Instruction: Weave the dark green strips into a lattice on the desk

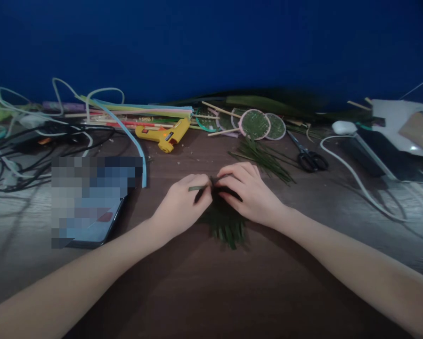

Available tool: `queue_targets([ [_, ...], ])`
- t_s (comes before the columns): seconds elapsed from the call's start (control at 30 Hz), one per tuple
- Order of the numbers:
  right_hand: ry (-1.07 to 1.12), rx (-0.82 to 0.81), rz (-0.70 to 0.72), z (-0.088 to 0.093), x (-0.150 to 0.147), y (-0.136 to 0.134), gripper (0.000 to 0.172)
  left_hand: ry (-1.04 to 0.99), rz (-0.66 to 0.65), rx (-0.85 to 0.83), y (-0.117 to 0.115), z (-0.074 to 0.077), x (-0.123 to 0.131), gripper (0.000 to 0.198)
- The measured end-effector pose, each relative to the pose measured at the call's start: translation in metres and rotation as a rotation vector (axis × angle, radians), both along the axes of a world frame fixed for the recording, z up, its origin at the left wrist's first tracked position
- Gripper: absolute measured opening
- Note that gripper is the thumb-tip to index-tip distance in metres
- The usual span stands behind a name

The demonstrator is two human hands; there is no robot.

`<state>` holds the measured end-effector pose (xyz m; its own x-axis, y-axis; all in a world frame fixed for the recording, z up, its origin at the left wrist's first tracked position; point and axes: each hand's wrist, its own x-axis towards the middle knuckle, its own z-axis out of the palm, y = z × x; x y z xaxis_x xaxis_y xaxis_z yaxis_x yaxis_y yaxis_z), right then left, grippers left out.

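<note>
At the middle of the dark wooden table (204, 282) lies a mat of green leaf strips (223, 223). My left hand (183, 205) pinches one green strip (196, 188) at the mat's top edge, fingers closed on it. My right hand (248, 190) rests on the upper right of the mat, its fingers curled and pressing the strips down. The two hands almost touch above the mat. The part of the mat under the hands is hidden.
A phone (91, 207) lies to the left, a yellow glue gun (165, 134) behind it. Loose green strips (264, 157), round woven leaf discs on sticks (256, 123) and black scissors (308, 157) lie behind right. Cables (28, 150) crowd the far left; a white cable (360, 181) runs right.
</note>
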<state>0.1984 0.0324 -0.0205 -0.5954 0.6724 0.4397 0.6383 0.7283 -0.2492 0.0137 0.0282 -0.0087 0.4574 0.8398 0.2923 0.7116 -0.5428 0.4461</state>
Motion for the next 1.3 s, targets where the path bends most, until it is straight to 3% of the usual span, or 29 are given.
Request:
queue_targets([
  [0.17, 0.005, 0.012, 0.026, -0.0005, 0.0, 0.0006, 0.01, -0.015, -0.005, -0.015, 0.0, 0.0003, -0.0002, 0.019],
  [0.57, 0.11, -0.131, 0.095, -0.0016, 0.0024, 0.0012, 0.016, -0.021, 0.002, -0.038, 0.0001, 0.0006, -0.0001, 0.019],
  [1.0, 0.141, -0.097, 0.139, 0.0013, 0.0035, 0.0016, 0.016, -0.032, -0.008, -0.064, -0.0001, 0.0022, 0.0008, 0.017],
  [1.3, 0.215, -0.06, 0.163, 0.001, 0.004, 0.0015, 0.026, -0.037, 0.0, -0.076, -0.0009, 0.0015, 0.0003, 0.017],
])
